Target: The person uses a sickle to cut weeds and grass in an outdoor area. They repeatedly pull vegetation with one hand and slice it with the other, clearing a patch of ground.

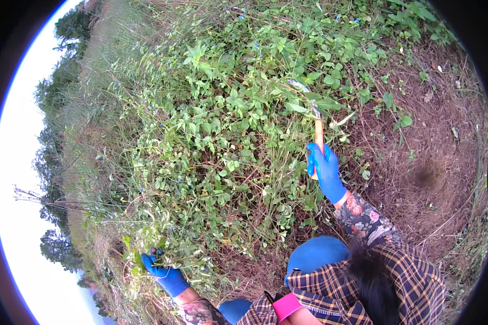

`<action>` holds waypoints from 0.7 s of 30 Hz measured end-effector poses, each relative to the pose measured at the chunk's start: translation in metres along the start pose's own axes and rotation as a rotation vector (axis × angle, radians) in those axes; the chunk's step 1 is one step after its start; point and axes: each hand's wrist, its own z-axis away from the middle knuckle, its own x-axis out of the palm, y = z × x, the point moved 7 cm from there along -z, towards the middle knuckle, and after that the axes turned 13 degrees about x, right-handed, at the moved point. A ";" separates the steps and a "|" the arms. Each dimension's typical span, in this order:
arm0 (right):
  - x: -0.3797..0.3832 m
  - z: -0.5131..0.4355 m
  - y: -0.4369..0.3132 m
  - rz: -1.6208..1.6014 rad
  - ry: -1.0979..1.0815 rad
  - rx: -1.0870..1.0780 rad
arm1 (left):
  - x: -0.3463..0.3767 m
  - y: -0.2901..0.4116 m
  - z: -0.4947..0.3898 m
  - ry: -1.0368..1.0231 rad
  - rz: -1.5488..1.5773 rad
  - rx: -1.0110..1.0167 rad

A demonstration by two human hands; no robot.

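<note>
My right hand (326,170), in a blue knit work glove, grips the orange handle of a sickle (319,132). The sickle's curved metal blade (312,103) points away from me, and leaves and stems cover part of it. At the lower left, my left hand (162,273) wears a matching blue glove and is closed around a bunch of green weeds (146,260). Some stems and leaves hang out past its fingers. Low leafy plants (211,134) with small blue flowers grow thickly between and beyond both hands.
Bare soil with dry straw (435,162) lies to the right of the plants. My bent knee (317,254) in blue trousers is close below the right forearm. Taller grass (101,134) and trees (59,162) stand along the left side.
</note>
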 end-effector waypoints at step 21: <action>0.044 -0.145 -0.022 -0.026 -0.017 0.160 | 0.273 -0.159 0.128 -0.808 -0.309 -0.163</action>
